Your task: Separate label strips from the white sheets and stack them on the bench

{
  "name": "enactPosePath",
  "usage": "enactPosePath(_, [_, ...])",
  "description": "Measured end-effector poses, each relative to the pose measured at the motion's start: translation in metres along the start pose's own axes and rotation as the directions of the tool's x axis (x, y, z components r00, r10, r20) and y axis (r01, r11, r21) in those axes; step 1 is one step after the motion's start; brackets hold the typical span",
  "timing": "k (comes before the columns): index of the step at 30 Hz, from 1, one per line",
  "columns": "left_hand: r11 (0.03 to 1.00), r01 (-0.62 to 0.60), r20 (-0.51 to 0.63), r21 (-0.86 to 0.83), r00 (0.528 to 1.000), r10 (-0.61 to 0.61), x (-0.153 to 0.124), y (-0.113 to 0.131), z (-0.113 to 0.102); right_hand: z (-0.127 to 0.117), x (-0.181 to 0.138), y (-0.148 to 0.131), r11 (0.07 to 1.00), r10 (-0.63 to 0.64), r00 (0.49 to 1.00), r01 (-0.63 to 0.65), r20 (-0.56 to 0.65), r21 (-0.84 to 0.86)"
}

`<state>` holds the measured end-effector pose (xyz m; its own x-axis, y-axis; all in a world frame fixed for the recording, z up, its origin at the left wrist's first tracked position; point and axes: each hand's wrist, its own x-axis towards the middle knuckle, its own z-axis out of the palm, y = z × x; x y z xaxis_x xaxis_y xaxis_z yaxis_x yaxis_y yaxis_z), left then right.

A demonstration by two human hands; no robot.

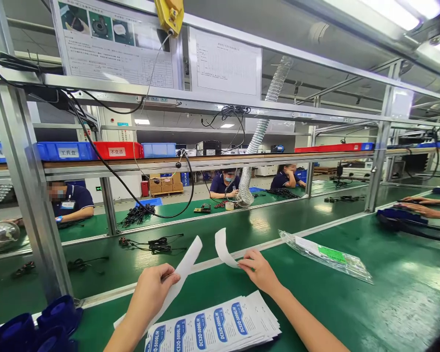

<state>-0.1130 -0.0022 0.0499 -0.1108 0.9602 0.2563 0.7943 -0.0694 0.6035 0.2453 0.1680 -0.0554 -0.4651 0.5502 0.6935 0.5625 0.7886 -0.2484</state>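
My left hand [152, 291] is closed on a long white paper strip [185, 269] that rises to the upper right. My right hand [258, 271] pinches a smaller curled white paper piece [223, 247], apart from the strip. Both hover above a stack of white sheets with blue printed labels [214, 327] lying on the green bench [370, 313] right in front of me.
A clear plastic bag with a green label [326, 255] lies to the right. Blue parts [25, 327] sit at the lower left. Black cables [157, 243] lie on the conveyor belt. Other people work across the line, and another person's hands [421, 205] rest at far right. A metal post [29, 195] stands left.
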Motion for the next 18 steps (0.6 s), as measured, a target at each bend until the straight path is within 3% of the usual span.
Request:
enactPosePath(5, [0.994,-0.106,-0.089,0.003,0.990,0.106,-0.003,-0.006,-0.010,0.012,0.002,-0.004,0.979,-0.189,0.982,0.190,0.012,-0.074])
enactPosePath(9, [0.967,-0.252,-0.160,0.025,0.954,0.253,-0.008,-0.008,0.002,0.021,-0.003,0.003,0.996,-0.074,0.984,0.081,0.162,-0.033])
enactPosePath(12, [0.920,-0.386,-0.097,0.076,0.915,0.392,-0.018,-0.004,0.040,0.024,-0.010,0.011,0.999,0.036,0.959,-0.035,0.280,-0.010])
enactPosePath(14, [0.875,-0.465,0.027,0.134,0.884,0.466,-0.029,0.000,0.077,0.024,-0.014,0.015,0.997,0.077,0.951,-0.076,0.301,-0.014])
enactPosePath(16, [0.836,-0.517,0.162,0.186,0.855,0.493,-0.041,0.003,0.117,0.023,-0.016,0.018,0.993,0.117,0.944,-0.115,0.309,-0.024])
enactPosePath(18, [0.817,-0.528,0.226,0.230,0.846,0.483,-0.050,0.004,0.151,0.019,-0.017,0.018,0.989,0.150,0.939,-0.147,0.310,-0.034])
